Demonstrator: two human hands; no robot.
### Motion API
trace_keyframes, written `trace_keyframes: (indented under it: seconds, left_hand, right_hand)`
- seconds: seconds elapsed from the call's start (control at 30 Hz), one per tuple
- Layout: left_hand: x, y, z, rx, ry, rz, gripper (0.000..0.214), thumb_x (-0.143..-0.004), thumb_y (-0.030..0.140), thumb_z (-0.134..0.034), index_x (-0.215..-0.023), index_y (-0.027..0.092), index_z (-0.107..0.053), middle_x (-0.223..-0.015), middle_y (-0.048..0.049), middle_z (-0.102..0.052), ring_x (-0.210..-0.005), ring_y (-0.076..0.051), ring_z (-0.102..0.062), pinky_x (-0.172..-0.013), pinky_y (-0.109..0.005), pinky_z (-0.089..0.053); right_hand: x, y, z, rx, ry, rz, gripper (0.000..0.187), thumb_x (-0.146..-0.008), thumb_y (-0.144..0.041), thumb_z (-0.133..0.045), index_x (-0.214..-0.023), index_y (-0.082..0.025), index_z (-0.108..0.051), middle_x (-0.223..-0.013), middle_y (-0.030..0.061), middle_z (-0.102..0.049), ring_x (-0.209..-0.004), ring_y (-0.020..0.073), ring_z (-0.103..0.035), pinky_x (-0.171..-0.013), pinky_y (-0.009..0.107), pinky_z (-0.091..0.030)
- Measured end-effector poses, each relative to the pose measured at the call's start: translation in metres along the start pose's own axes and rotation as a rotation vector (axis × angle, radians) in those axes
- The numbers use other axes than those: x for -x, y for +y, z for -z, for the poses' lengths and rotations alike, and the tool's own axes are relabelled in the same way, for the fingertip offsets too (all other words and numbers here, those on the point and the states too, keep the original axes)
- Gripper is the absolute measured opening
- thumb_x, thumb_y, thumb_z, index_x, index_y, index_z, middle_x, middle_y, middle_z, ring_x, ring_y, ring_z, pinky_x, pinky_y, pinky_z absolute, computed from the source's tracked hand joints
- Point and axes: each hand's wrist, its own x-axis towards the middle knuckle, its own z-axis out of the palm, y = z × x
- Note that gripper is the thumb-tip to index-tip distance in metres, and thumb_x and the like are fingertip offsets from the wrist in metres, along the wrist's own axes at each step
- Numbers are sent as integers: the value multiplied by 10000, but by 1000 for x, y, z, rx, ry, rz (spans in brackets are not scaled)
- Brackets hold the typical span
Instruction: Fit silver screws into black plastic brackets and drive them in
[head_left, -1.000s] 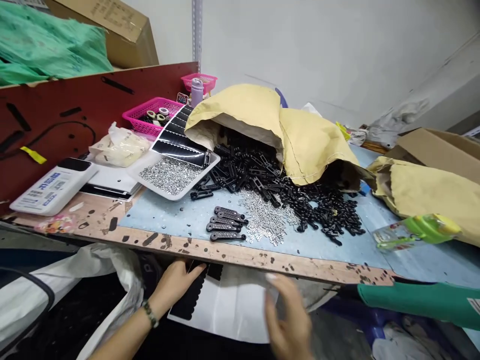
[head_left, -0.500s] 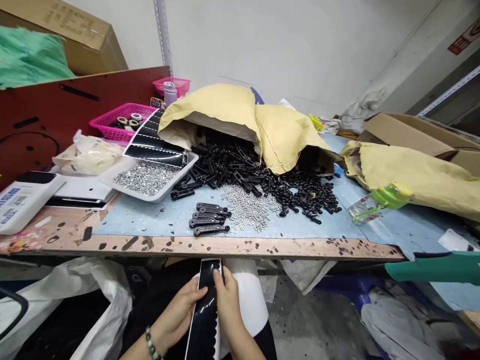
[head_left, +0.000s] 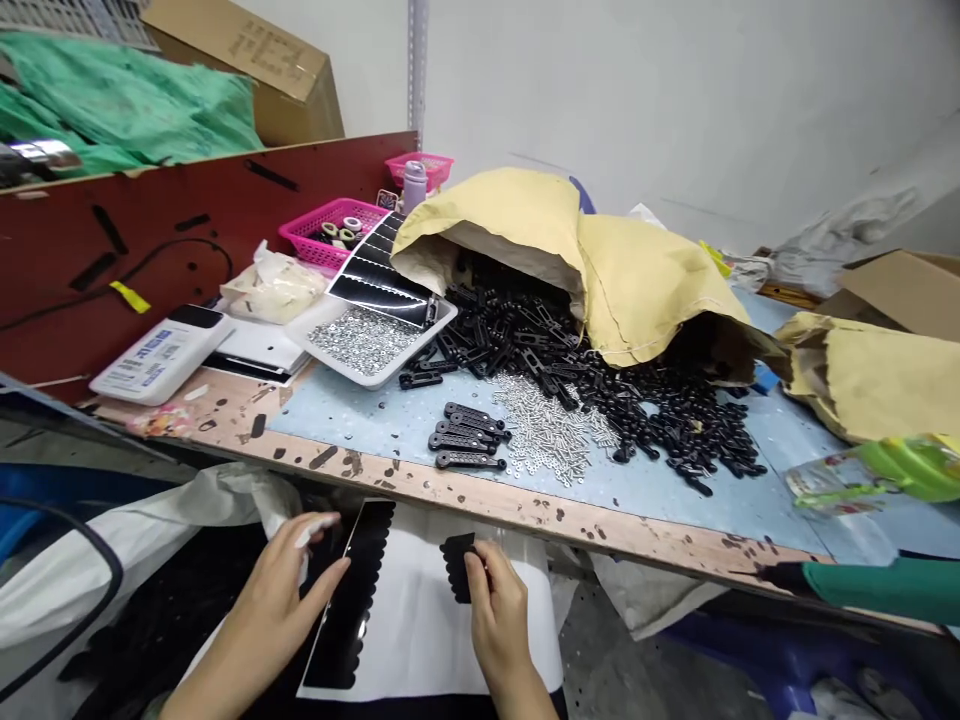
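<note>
Below the table edge lies a white backing sheet [head_left: 420, 610] with a long black scalloped adhesive strip [head_left: 352, 600] along its left side. My left hand [head_left: 281, 595] pinches a small white scrap by the strip's top, fingers touching the strip. My right hand [head_left: 495, 615] pinches a small black scalloped piece [head_left: 457, 565] peeled up from the sheet. On the blue mat [head_left: 360, 425] above lie a few assembled black brackets [head_left: 466, 442] beside a heap of silver screws [head_left: 551, 435].
A yellow paper sack [head_left: 570, 250] spills black plastic parts [head_left: 592, 375] across the table. A white tray of screws [head_left: 367, 340] and black strip sheets sit left, with pink baskets [head_left: 330, 225] behind. A green bottle [head_left: 877, 470] lies right. A white bag [head_left: 127, 545] hangs at lower left.
My hands have parted: the left moved left to the strip's top, the right now holds a small black piece. The white sheet is spread wider. The view swung back left.
</note>
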Motion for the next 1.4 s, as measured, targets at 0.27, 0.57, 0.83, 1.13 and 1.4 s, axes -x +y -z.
trace_keyframes:
  seconds: [0.27, 0.57, 0.83, 1.13, 1.4]
  left_hand:
    - [8, 61, -45, 725, -627, 390, 651, -834, 735, -386, -853, 177, -721, -914, -73, -701, -1007, -257, -612, -973, -404, -436]
    - [-33, 78, -37, 397, -424, 193, 427, -740, 421, -733, -1118, 227, -688, -1105, -57, -705, -1107, -303, -593, -1003, -419, -425]
    - [-53, 68, -39, 124, -248, -23, 317, -849, 422, -592, -1120, 285, -682, -1162, -26, -679, -1125, -285, -584, -981, -404, -458]
    - [-83, 73, -40, -682, -192, -954, 499, -846, 35, -392, -1242, 275, -578, -1182, -9, -663, -1096, -237, -515, -962, -399, -302]
    - [-93, 75, -46, -734, -202, -1029, 478, -847, 2, -396, -1213, 242, -586, -1132, 3, -687, -1052, -194, -548, -936, -357, -259]
  right_hand:
    - [-26, -46, -22, 357, -78, 713, 195, -801, -178, -577, -996, -193, -575, -760, 59, -642, -698, 215, -580, -797, 447, -501]
    - [-56, -52, 8, 267, 54, 402, 376, -818, -126, -525, -1183, -217, -519, -1064, 122, -561, -1003, 259, -578, -805, 386, -521]
    - [-99, -58, 21, 138, -221, 110, 141, -876, -219, -538, -741, -200, -576, -873, 61, -547, -699, 153, -569, -551, 239, -487]
    - [-124, -20, 15, -60, 22, -278, 342, -775, -408, -660, -541, -172, -580, -821, 66, -567, -726, 180, -551, -620, 286, -443]
    - [-126, -24, 10, 12, 21, -302, 279, -769, -334, -630, -543, -178, -579, -791, 50, -557, -733, 178, -549, -650, 277, -435]
